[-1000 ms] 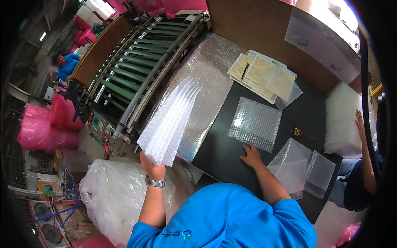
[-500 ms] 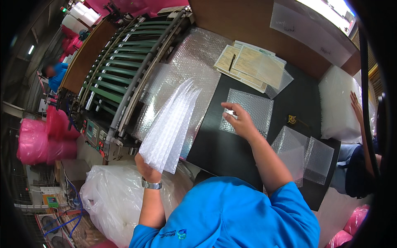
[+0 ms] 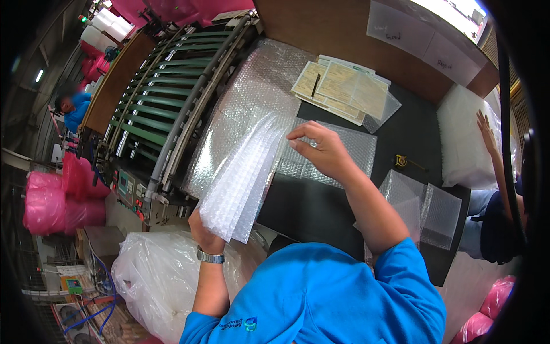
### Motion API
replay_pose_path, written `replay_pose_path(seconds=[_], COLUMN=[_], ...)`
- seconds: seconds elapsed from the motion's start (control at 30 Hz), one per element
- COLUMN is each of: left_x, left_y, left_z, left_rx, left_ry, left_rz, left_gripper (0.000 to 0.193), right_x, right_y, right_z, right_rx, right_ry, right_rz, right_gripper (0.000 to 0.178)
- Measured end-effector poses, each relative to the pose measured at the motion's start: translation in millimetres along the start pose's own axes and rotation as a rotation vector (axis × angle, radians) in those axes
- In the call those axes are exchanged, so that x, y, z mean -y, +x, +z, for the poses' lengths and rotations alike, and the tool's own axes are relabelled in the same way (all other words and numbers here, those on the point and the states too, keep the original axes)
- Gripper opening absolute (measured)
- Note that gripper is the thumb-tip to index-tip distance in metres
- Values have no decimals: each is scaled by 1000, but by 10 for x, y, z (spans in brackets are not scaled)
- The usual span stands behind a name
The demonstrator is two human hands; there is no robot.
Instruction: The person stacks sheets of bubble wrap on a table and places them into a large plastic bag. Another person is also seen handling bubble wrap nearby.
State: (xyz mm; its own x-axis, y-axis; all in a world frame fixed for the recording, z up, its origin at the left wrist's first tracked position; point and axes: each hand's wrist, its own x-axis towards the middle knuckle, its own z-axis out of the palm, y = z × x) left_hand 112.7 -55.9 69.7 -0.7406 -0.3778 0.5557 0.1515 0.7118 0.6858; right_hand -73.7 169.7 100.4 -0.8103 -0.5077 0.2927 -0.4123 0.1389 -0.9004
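My left hand (image 3: 205,232) is closed round the lower end of a fanned stack of translucent bubble-wrap sheets (image 3: 238,183), tilted up at the table's left side. Just right of the stack, my right hand (image 3: 318,148) has thumb and forefinger pinched together at the left edge of a single bubble-wrap sheet (image 3: 295,165). That sheet overlaps another bubble-wrap sheet (image 3: 360,150) on the black table (image 3: 303,209). My right hand covers part of both.
Papers with a pen (image 3: 344,89) lie at the back, a tape measure (image 3: 401,161) and more bubble-wrap pieces (image 3: 441,215) at right. A roller machine (image 3: 166,86) stands left. At far right, another person's hand (image 3: 486,129) is by a wrapped white stack (image 3: 467,137).
My right hand has moved left toward the stack and its fingers have closed. A second bubble-wrap sheet now shows beneath it. My left hand keeps its hold.
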Motion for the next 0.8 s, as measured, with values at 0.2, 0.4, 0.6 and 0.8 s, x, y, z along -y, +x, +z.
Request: replay_pose_path(seconds=[0.2,0.4,0.6,0.8], left_x=[256,392,414,200], left_y=[-226,-316,-343,-288], left_z=[-13,-90,-105,-26], left_rx=[-34,127,203,332], left_ry=[105,245,296,24], left_rz=[22,82,65,-234], left_gripper=[45,47,40,47], right_x=[71,20,-90,410], right_y=[108,146,44,-90], right_z=[104,139,237,194], right_rx=[130,447,605,164], right_ry=[-183,-271,-473,-115], right_rz=[-254,-147,-316,-403], right_gripper=[13,20,17,10])
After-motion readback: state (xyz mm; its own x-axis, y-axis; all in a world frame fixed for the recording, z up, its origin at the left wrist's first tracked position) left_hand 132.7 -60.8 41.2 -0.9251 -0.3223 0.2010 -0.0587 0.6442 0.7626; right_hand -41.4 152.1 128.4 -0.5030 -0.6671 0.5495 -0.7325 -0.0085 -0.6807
